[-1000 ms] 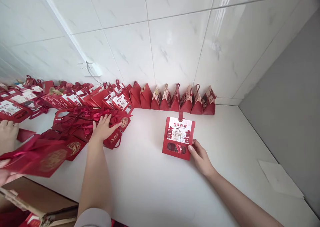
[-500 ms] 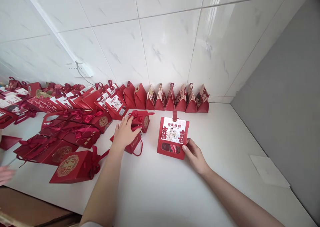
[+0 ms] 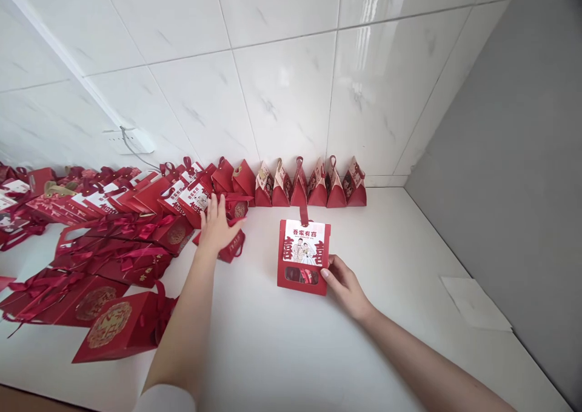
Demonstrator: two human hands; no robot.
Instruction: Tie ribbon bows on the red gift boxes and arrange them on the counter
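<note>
My right hand (image 3: 343, 285) pinches the lower right edge of a red gift box (image 3: 302, 283). The box stands upright on the white table, with a ribbon loop on top, a white label showing a bridal couple, and a small window. My left hand (image 3: 218, 227) is spread, palm down, over two small red boxes. A small box with a bow (image 3: 239, 207) is just beyond its fingertips, and a small box with a cord handle (image 3: 233, 248) is below its thumb. Whether its fingers touch them I cannot tell.
Peaked red boxes (image 3: 299, 185) line the tiled wall. Labelled gift boxes (image 3: 150, 194) crowd the left back. Larger red boxes with bows (image 3: 116, 327) lie at the left front. A white sheet (image 3: 475, 303) lies at right, near a grey panel (image 3: 513, 157).
The two small boxes have shifted back towards the wall along with my left hand, whose fingers are now more spread. The view has swung slightly, and another person's hand has left the left edge.
</note>
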